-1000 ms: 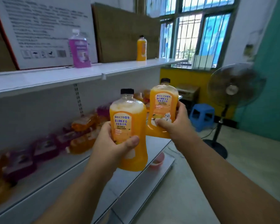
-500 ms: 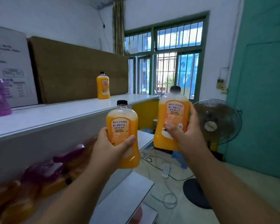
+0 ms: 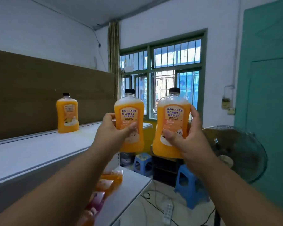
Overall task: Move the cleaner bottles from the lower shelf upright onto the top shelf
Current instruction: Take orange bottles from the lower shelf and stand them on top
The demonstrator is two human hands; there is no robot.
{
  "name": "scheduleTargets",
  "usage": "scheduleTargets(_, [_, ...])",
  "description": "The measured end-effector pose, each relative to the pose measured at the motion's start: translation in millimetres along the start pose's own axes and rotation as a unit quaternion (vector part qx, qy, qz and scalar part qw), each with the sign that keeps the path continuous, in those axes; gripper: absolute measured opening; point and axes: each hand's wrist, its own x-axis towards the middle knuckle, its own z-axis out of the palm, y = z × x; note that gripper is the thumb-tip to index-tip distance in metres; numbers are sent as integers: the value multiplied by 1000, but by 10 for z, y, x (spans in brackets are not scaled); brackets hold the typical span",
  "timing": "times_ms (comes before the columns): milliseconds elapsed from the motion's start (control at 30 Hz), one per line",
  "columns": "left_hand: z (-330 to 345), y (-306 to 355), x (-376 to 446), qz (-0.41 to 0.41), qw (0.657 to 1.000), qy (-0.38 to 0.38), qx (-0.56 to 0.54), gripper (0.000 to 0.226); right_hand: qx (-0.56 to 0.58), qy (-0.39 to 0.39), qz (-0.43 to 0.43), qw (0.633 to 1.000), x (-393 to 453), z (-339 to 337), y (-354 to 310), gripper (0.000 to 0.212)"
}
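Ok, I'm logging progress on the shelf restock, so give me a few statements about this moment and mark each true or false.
1. Each hand holds an orange bottle upright. True: the left hand grips the left bottle, the right hand grips the right bottle.
2. Both held bottles already stand on the top shelf. False: both are in the air.
3. One orange shelf bottle stands upright on the top shelf. True.
4. The held bottles have white caps. False: black caps.
5. The lower shelf holds no bottles. False: lying bottles remain there.
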Motion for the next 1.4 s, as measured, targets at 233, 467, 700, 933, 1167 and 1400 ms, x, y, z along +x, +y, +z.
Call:
scheduleTargets(233, [188,-249,950,-23,985,117,122,79,50,-86,-15,995,1314,58,861,105])
scheduleTargets(467, [-110,-528,1640,-96,939,221,247,82,88,-197,-75,974,2264,789,1415,110])
scheduleTargets(700, [-289,-818,2043,-125,898,251,339,70,90,-257,-97,957,2666,1399,1819,117])
scheduleTargets(933, [-275,-767,2044,-22,838,265,477,118,117,-302,-76,943,2980,1567,2054,113])
scheduleTargets(1167, [-264,-673,2149,16,713,179,678,111,91,-349,-105,927,3173,1735,2190,111])
scheduleTargets(1400, [-508,-796,2396,0,618,169,768,106,-30,-363,-163,917,3214,1881,2169,116])
